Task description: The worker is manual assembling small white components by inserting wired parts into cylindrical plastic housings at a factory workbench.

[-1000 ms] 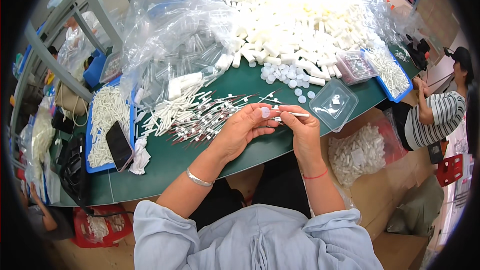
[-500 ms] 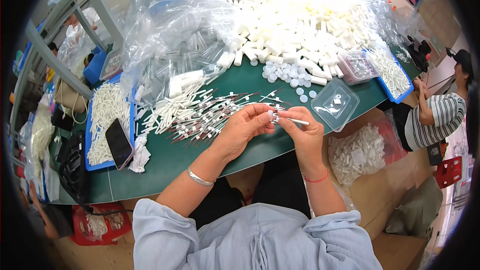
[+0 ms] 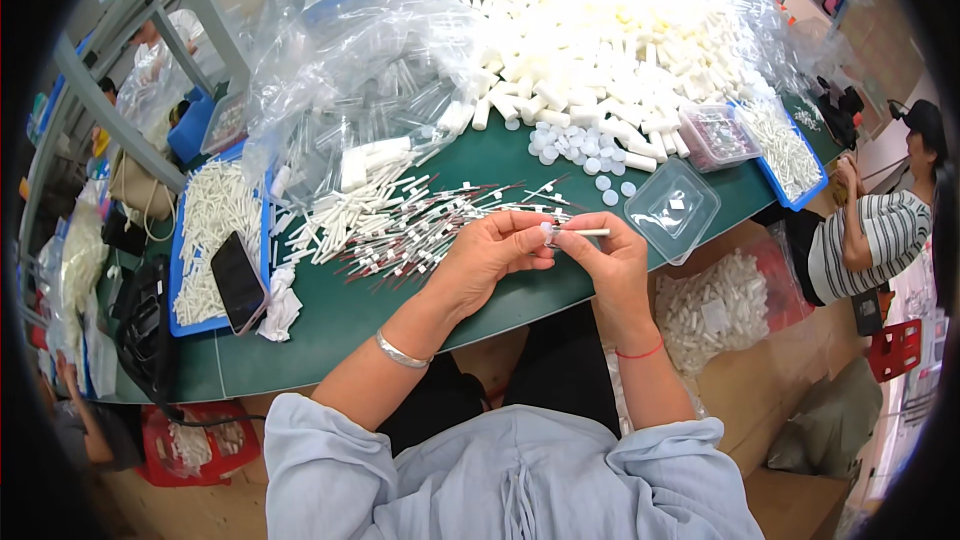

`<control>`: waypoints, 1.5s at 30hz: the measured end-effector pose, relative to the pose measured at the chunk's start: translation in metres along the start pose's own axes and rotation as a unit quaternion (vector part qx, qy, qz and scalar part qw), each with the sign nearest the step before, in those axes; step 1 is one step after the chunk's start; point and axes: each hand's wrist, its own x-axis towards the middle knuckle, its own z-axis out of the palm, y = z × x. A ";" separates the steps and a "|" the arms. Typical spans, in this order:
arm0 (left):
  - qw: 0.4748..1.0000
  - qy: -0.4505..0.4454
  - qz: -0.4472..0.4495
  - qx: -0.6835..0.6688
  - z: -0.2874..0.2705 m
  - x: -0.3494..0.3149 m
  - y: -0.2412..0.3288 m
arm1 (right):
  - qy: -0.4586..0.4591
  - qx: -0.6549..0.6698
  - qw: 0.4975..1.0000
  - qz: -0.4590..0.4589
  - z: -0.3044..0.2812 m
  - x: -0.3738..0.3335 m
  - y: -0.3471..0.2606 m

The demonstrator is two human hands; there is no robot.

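My left hand [image 3: 492, 252] and my right hand [image 3: 606, 258] meet in front of me over the table's near edge, fingertips pinched together. Between the left thumb and forefinger is a small translucent white cap [image 3: 548, 230], partly covered by the fingers. From my right hand's pinch a thin white stick [image 3: 590, 232] points to the right; its inner end is hidden. Just beyond my left hand lies a loose heap of thin dark-and-white rods [image 3: 430, 230] with small white tabs. Translucent round caps [image 3: 575, 148] are scattered past my hands.
A large heap of white foam-like cylinders [image 3: 610, 40] covers the far table, beside a clear plastic bag [image 3: 360, 40]. A blue tray [image 3: 180, 328] of white sticks and a phone [image 3: 239, 285] lie left. A clear lid [image 3: 672, 210] lies right. A person in stripes [image 3: 880, 225] sits at right.
The white stick in my right hand has tilted up to nearly level. Both hands stay together in almost the same place. A co-worker's hand has appeared at the far edge.
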 end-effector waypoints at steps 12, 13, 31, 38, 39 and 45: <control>0.993 0.037 0.073 0.086 0.003 -0.005 -0.004 | -0.025 -0.087 0.993 -0.073 0.004 0.003 -0.008; 0.983 0.045 0.114 0.136 0.004 -0.004 -0.005 | -0.015 -0.016 1.000 0.004 0.005 0.003 -0.009; 0.501 0.089 0.357 0.783 -0.081 0.170 0.060 | 0.026 0.097 0.993 0.055 -0.015 0.052 0.014; 0.597 0.097 0.342 0.719 -0.062 0.145 0.061 | 0.060 0.096 0.993 -0.035 -0.019 0.057 0.026; 0.625 0.092 0.380 0.676 -0.058 0.134 0.059 | 0.061 0.096 0.993 -0.035 -0.019 0.056 0.026; 0.773 0.040 0.283 0.566 -0.017 0.039 0.040 | 0.031 -0.014 0.998 -0.054 0.001 0.036 0.005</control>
